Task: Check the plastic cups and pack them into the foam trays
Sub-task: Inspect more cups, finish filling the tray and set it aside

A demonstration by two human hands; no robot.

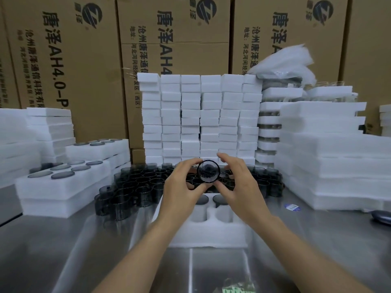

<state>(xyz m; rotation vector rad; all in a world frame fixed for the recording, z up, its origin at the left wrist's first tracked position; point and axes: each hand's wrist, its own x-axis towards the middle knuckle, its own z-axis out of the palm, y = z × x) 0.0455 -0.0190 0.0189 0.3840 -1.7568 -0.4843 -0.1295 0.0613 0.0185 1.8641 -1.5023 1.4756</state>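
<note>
I hold one dark translucent plastic cup (208,171) up on its side, its round mouth or base facing me. My left hand (183,188) grips it from the left and my right hand (237,187) from the right, fingertips on its rim. Below my hands a white foam tray (211,231) lies on the steel table, with two cups seated in its far holes and two nearer holes showing empty. Behind it stands a crowd of several loose dark cups (135,187).
Filled foam trays (61,180) are stacked at the left, more foam stacks (330,157) at the right, and a wall of foam blocks (201,117) behind. Cardboard boxes (69,60) form the back. A dark object (382,215) lies at the right edge.
</note>
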